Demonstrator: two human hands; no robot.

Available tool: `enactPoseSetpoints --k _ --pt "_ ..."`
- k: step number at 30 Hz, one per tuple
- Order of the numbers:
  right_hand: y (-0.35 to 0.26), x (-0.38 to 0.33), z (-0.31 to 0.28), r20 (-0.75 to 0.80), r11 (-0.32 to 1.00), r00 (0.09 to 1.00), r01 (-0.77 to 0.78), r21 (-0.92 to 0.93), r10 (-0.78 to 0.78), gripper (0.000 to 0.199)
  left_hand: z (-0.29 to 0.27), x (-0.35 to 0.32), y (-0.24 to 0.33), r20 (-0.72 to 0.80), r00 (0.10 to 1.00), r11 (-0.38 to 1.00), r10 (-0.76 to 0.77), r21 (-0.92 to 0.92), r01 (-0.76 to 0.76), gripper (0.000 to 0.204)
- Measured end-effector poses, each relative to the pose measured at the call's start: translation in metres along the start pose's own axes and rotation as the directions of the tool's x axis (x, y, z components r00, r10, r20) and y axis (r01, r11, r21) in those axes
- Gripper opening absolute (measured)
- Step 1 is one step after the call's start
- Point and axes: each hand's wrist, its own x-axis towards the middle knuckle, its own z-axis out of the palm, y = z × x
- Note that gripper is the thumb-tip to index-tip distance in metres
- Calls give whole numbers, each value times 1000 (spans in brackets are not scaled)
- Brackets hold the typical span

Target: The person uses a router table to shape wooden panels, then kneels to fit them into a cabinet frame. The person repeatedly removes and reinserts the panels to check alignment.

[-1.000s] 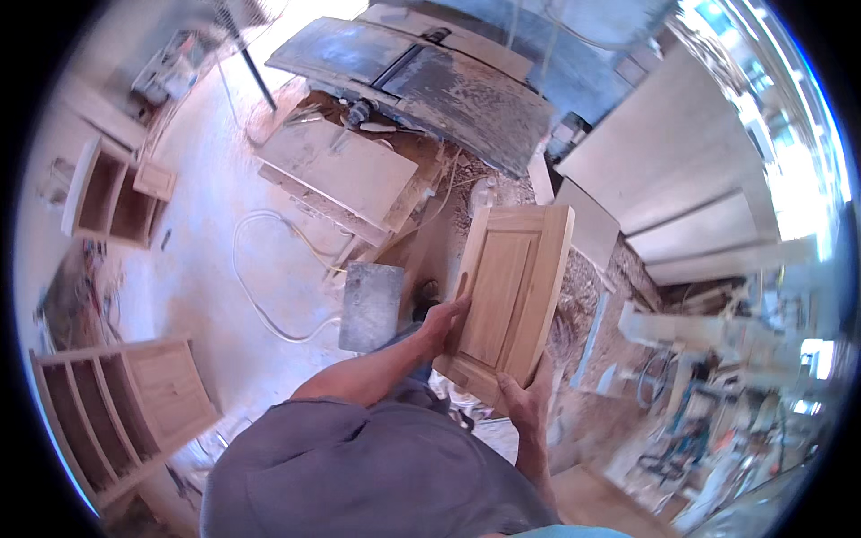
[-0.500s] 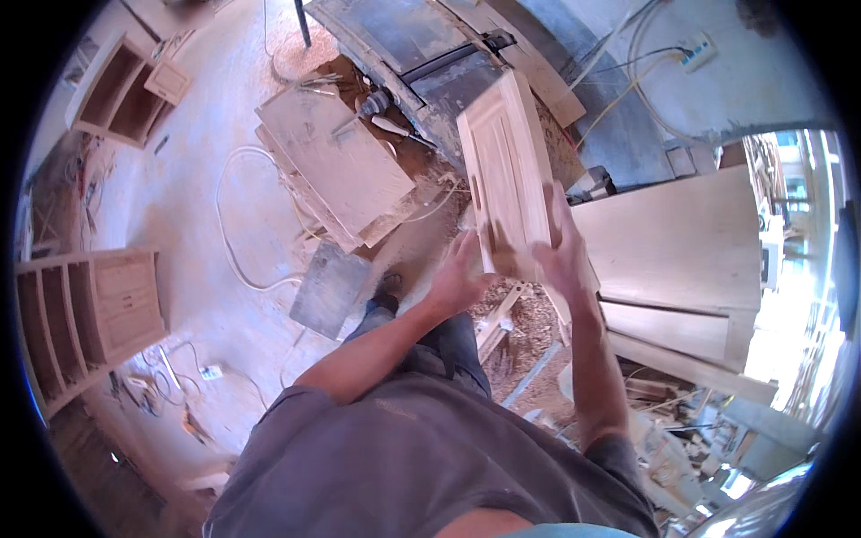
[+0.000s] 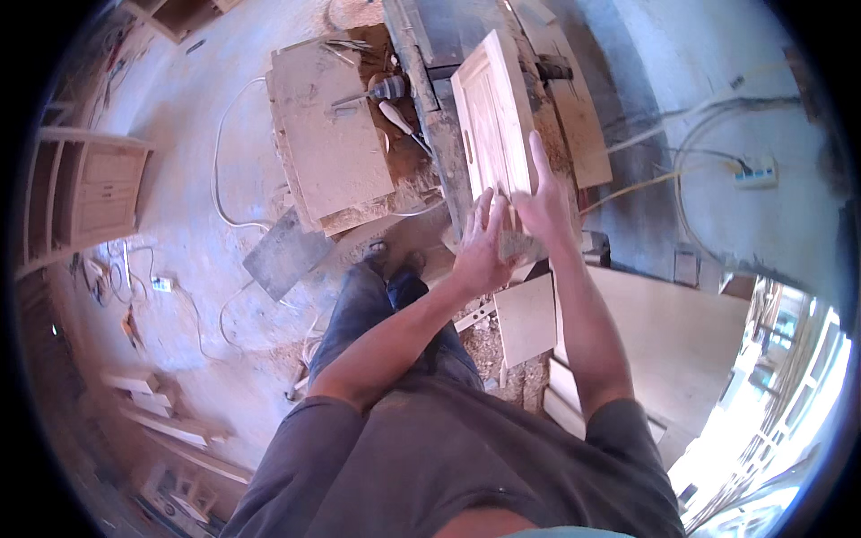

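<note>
A pale wooden cabinet door point(image 3: 491, 117) with a raised centre panel extends away from me over a dusty machine table point(image 3: 439, 134). My left hand point(image 3: 482, 251) holds its near end, fingers on the face and thumb lower down. At the right edge is my right hand point(image 3: 544, 204), thumb across the face and long fingers stretched along the side. That grip is partly hidden behind the edge. Whether the door rests on the table or hangs just above it, I cannot tell.
Left of the machine, stacked boards point(image 3: 327, 134) lie beside a drill point(image 3: 387, 87) and a white-handled tool point(image 3: 399, 121). A large wooden panel point(image 3: 664, 323) leans at right. A wooden cabinet point(image 3: 103, 188) stands far left. Cables and a white hose point(image 3: 215, 170) cross the floor.
The door has moved farther out over the machine table, with both hands following. My view has swung, and the left hand now reaches onto the door's near end.
</note>
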Motion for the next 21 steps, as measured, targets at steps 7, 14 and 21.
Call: enactPoseSetpoints --k 7,14,21 --pt "26 11 17 -187 974 957 227 4 -222 87 38 44 -21 -145 989 1000 -6 -23 3 94" --pt "19 21 10 -136 976 976 186 115 -170 79 55 66 -39 -299 949 980 101 -136 -147 74" --pt "22 34 17 -171 955 942 297 22 -289 79 59 77 -46 -368 919 973 141 -121 -197 80"
